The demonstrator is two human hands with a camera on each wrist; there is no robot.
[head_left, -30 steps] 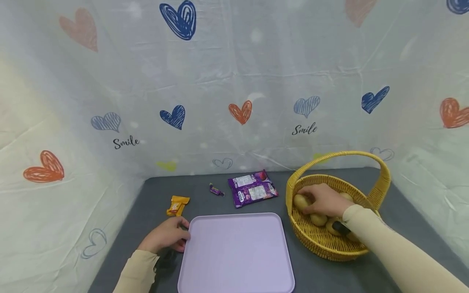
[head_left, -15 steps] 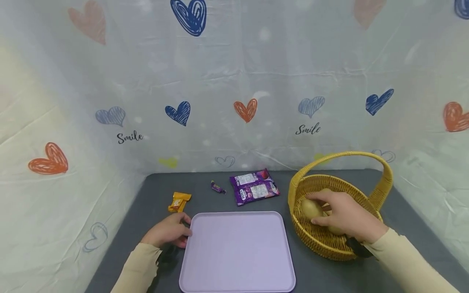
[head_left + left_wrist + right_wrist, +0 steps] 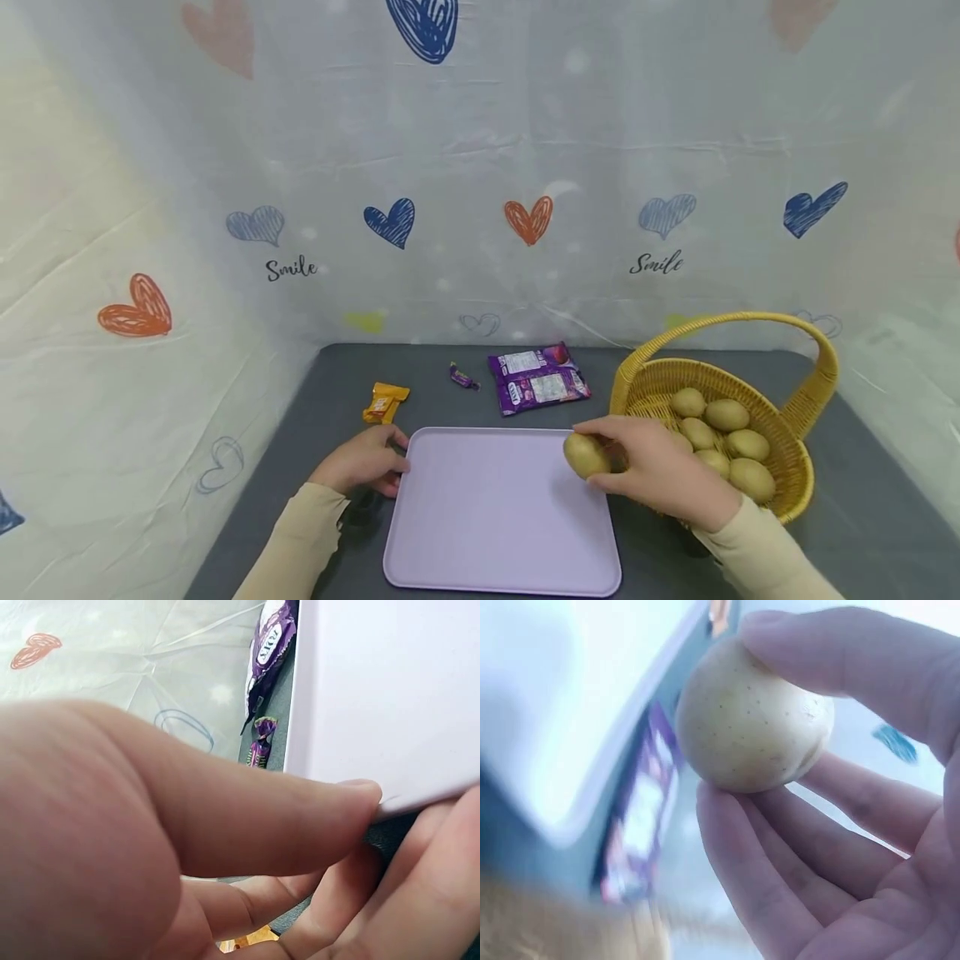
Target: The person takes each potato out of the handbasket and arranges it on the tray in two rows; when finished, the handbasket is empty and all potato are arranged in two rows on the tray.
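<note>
Potato [image 3: 586,456] is pinched between the thumb and fingertips of the right hand [image 3: 660,471]; the grip is narrowed to the potato's width. Position in the head view: at the far right corner of the lilac tray [image 3: 502,508]. In the right wrist view, the potato and the tray are apart.

Left hand [image 3: 367,461] grips the tray's left edge, thumb on the rim and fingers at the side and below; fingertip contact underneath cannot be told.

Yellow basket [image 3: 799,485], handle up, stands right of the tray and contains other potatoes [image 3: 752,481]. Beyond the tray, on the dark table [image 3: 877,500], lie a purple bag [image 3: 538,379] and a small purple candy [image 3: 462,377]. An orange packet [image 3: 384,402] lies near the left hand.
</note>
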